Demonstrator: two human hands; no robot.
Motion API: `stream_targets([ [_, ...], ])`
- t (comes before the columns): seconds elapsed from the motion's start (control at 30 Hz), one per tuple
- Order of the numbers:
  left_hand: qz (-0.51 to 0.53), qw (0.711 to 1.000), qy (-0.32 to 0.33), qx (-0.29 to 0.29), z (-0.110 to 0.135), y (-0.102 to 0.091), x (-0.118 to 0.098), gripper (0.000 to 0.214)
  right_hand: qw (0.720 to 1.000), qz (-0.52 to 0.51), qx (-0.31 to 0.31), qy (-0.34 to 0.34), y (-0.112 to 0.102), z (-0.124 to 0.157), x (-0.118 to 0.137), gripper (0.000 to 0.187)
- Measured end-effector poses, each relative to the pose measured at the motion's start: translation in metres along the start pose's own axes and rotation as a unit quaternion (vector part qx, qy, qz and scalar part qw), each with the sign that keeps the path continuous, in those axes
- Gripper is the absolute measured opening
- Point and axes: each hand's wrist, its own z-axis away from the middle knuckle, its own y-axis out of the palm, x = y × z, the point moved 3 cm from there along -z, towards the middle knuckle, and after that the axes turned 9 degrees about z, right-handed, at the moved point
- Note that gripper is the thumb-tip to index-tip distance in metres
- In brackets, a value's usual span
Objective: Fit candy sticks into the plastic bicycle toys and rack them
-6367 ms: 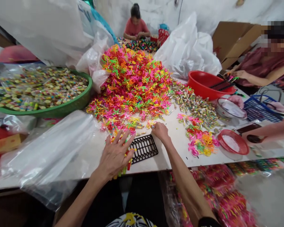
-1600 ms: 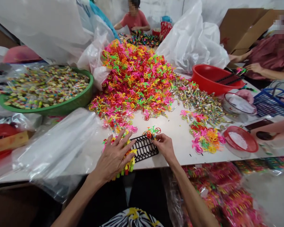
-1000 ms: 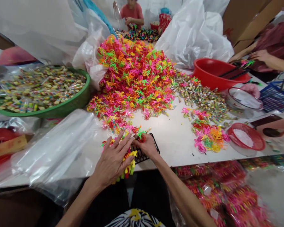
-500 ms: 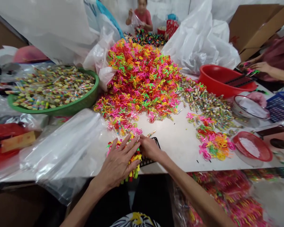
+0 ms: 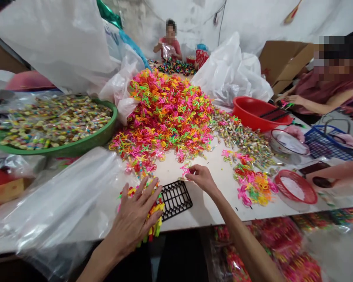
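My left hand (image 5: 135, 215) lies flat with its fingers spread over a bunch of bright plastic pieces (image 5: 156, 225), mostly yellow, green and red, which overhang the table's front edge. They cover the left end of a black slotted rack (image 5: 178, 199); its right part shows bare bars. Just past the rack's far edge, my right hand (image 5: 202, 178) is closed in a pinch on a small pink plastic piece (image 5: 184, 170). Its fingertips hide part of that piece. Beyond both hands rises a large heap of small pink, red, orange and green plastic pieces (image 5: 167, 117).
At left stands a green basin (image 5: 85, 143) full of small wrapped tubes, beside clear plastic sheeting (image 5: 67, 196). Similar tubes (image 5: 247, 141) lie loose at right, near a red basin (image 5: 247, 113), a red sieve (image 5: 307, 194) and a blue basket (image 5: 320, 143). Two people sit across and at right.
My right hand has moved away from my left hand, out to the right, and now holds a pink piece. More of the black rack shows. The camera view has tilted up.
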Motion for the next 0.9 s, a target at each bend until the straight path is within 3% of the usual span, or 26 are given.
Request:
stream_targets([
  [0.07,0.066,0.994,-0.064,-0.064,-0.009,-0.006,-0.011,0.049,0.987,-0.157,0.021,0.037,-0.004,0.022,0.005,0.018],
  [0.13,0.183,0.967,-0.143,-0.107,-0.022,-0.005,-0.02,0.05,0.964,-0.26,0.045,0.039,-0.003,0.043,0.021,0.024],
  [0.2,0.343,0.912,-0.206,-0.094,-0.035,0.003,-0.025,0.045,0.949,-0.304,0.079,0.004,-0.002,0.055,0.037,0.026],
  [0.27,0.481,0.838,-0.249,-0.068,-0.044,0.01,-0.026,0.032,0.942,-0.311,0.126,-0.032,-0.003,0.055,0.041,0.03],
  [0.3,0.528,0.802,-0.27,-0.07,-0.046,0.011,-0.025,0.027,0.945,-0.3,0.128,-0.035,-0.007,0.05,0.035,0.032],
  [0.37,0.586,0.739,-0.313,-0.115,-0.044,0.008,-0.02,0.022,0.972,-0.226,0.071,-0.009,-0.017,0.034,0.012,0.032],
  [0.43,0.626,0.679,-0.347,-0.159,-0.037,0.002,-0.015,0.024,0.998,-0.062,-0.021,0.012,-0.026,0.017,-0.015,0.026],
  [0.5,0.658,0.636,-0.362,-0.176,-0.031,-0.002,-0.014,0.023,0.995,0.092,-0.019,-0.022,-0.024,0.006,-0.031,0.029],
  [0.6,0.679,0.608,-0.375,-0.169,-0.027,0.0,-0.016,0.019,0.972,0.219,0.017,-0.082,-0.003,-0.001,-0.029,0.036],
  [0.73,0.7,0.58,-0.385,-0.16,-0.027,0.007,-0.02,0.019,0.958,0.281,0.012,-0.051,0.019,-0.008,-0.01,0.022],
  [0.8,0.709,0.563,-0.388,-0.172,-0.027,0.005,-0.02,0.023,0.975,0.22,0.004,-0.021,0.017,-0.006,-0.003,0.018],
  [0.9,0.72,0.536,-0.396,-0.193,-0.024,0.0,-0.016,0.028,0.997,-0.048,0.052,-0.044,0.004,0.015,0.012,0.015],
])
